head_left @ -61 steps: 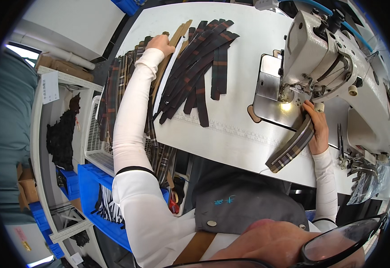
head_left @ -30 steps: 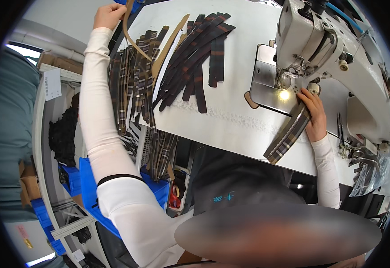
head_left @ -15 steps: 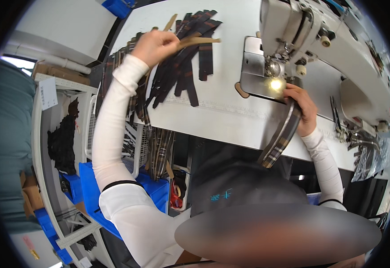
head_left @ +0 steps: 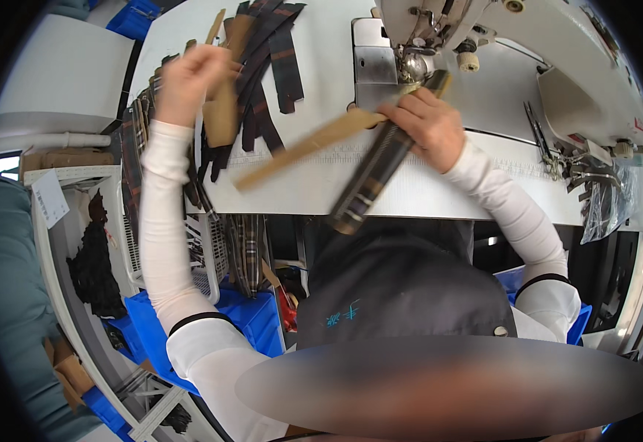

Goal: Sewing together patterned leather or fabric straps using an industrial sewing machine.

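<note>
We're prob. pairing pcs: R fingers point(head_left: 415, 118) pinch plaid strip point(head_left: 369, 179) + tan strip point(head_left: 303, 151) (to 8 o'clock); L fingers point(head_left: 209, 68) curled, blurry, can't tell hold. Next likely needs edges aligned.

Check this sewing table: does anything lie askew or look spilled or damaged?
The dark strips overlap at uneven angles on the white table, left of the sewing machine, rather than stacked neatly. Nothing looks spilled or damaged.
</note>
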### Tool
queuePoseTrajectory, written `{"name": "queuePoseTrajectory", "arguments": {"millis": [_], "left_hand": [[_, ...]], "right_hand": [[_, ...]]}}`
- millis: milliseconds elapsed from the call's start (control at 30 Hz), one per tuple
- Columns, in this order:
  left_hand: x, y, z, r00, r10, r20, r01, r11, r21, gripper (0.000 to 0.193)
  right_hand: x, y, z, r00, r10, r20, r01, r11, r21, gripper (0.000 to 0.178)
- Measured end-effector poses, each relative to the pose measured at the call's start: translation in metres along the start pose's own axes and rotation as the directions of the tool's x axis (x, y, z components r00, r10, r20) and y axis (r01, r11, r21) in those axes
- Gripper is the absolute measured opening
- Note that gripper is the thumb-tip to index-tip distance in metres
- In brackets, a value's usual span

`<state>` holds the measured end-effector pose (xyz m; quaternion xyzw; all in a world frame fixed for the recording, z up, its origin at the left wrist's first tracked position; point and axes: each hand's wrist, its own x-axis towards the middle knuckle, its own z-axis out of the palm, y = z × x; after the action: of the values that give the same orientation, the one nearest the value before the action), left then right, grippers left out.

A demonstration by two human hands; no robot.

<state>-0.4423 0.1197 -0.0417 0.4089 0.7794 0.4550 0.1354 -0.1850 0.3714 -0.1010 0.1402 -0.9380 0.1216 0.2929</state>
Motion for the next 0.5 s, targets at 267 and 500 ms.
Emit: {"name": "queuePoseTrajectory", "arguments": {"millis": [267, 500], "left_hand": [[0.034, -0.047, -0.056, 0.9, 0.423, -0.11, -0.149, 0.535, 0.832, 0.028], [-0.083, 0.069, 0.176, 0.684, 0.519, 0.512, -0.725, 0.566, 0.394, 0.065]], "right_hand": [[-0.042, 0.022, -0.021, 0.998, -0.018, 0.055, 0.022, 0.997, -0.077, 0.044], [-0.037, 0.033, -0.024, 0.989, -0.084, 0.123, 0.087, 0.996, -0.026, 0.049]]}}
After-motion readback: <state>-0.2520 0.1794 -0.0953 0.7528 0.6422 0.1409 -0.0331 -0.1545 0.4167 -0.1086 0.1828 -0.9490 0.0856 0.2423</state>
